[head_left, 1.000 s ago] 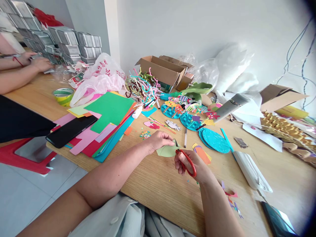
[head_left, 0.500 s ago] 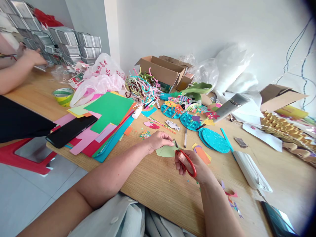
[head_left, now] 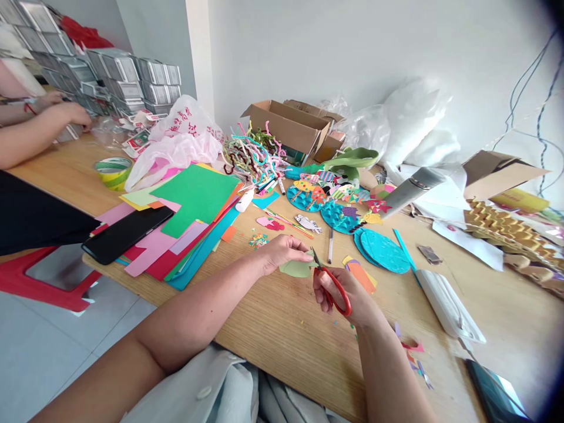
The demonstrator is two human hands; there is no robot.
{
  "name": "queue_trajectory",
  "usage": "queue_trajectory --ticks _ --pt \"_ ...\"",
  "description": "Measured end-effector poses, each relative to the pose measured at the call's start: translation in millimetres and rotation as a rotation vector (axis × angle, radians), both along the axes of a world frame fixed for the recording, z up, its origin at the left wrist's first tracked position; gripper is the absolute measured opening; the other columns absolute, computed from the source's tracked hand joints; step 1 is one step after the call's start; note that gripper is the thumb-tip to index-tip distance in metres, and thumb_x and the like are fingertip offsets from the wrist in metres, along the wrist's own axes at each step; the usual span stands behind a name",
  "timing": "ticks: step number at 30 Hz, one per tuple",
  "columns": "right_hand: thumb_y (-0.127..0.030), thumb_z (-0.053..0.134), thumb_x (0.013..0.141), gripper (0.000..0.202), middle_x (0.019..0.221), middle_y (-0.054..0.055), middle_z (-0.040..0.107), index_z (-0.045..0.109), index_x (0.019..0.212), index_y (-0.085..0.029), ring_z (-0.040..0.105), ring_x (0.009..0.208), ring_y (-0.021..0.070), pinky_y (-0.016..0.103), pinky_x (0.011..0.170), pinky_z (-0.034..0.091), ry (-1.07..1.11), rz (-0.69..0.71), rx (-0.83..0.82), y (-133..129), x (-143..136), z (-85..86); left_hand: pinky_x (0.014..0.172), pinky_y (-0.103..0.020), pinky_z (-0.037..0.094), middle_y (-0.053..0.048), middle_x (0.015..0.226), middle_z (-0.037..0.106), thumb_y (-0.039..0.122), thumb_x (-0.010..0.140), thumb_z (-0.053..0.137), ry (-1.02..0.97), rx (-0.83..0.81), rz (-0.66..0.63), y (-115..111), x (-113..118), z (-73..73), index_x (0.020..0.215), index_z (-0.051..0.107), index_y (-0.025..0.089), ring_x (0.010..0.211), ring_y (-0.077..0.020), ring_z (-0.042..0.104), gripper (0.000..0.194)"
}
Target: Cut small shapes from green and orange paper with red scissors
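Note:
A piece of light green paper [head_left: 296, 268] is pinched between the thumb and fingers of my left hand [head_left: 282, 254], above the wooden table [head_left: 273, 317]. My right hand [head_left: 337, 289] is closed around the red handles of the scissors [head_left: 345, 301]. Their dark blades point up and left and meet the paper's right edge, close to my left fingertips. Beyond my hands lie a pen [head_left: 330, 245] and a white fish cutout [head_left: 308, 223]. Orange paper scraps [head_left: 362, 277] are to the right of the scissors.
Coloured paper [head_left: 200, 197] and a black phone [head_left: 127, 234] lie left. Pipe cleaners [head_left: 253, 155], a cardboard box [head_left: 288, 126] and blue discs with fish [head_left: 339, 216] stand behind. A white case [head_left: 449, 305] is right. Another person's hands [head_left: 73, 114] are far left.
The green paper has shifted and tilted slightly in my left hand, and the scissors have moved a little. At far left, the other person's hands have come together and moved right.

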State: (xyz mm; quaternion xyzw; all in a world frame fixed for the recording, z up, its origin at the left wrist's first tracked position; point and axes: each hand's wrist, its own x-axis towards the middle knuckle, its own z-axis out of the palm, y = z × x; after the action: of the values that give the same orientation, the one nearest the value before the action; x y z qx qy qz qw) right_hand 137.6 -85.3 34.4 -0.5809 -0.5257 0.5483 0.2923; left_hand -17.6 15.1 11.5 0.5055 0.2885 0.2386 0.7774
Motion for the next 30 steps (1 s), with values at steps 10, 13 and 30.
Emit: queue_trajectory --ticks 10,13,30 --pt "-0.061 0.05 0.079 0.046 0.058 0.001 0.059 0.053 0.067 -0.017 0.056 0.045 0.0101 0.02 0.043 0.044 0.035 0.044 0.005 -0.3 -0.3 3.3 0.061 -0.022 0.037 -0.002 0.065 0.064 0.027 0.057 0.072 -0.005 0.039 0.012 0.8 -0.3 0.0 0.067 0.067 0.013 0.06 -0.01 0.054 0.018" --pt "-0.061 0.052 0.079 0.046 0.061 0.002 0.06 0.054 0.068 -0.016 0.057 0.048 0.0107 0.02 0.044 0.045 0.04 0.058 0.006 -0.4 0.9 2.3 0.06 -0.023 0.038 -0.002 0.064 0.065 0.027 0.057 0.071 0.003 0.045 0.012 0.8 0.0 -0.1 0.066 0.067 0.012 0.06 -0.0104 0.054 0.018" --pt "-0.063 0.053 0.076 0.047 0.055 -0.001 0.058 0.052 0.065 -0.017 0.055 0.042 0.0098 0.019 0.04 0.042 -0.001 0.057 -0.016 -0.5 1.9 1.5 0.058 -0.022 0.038 -0.002 0.061 0.064 0.027 0.057 0.072 0.022 0.06 -0.012 1.0 -1.3 1.8 0.064 0.067 0.012 0.056 -0.0098 0.053 0.017"
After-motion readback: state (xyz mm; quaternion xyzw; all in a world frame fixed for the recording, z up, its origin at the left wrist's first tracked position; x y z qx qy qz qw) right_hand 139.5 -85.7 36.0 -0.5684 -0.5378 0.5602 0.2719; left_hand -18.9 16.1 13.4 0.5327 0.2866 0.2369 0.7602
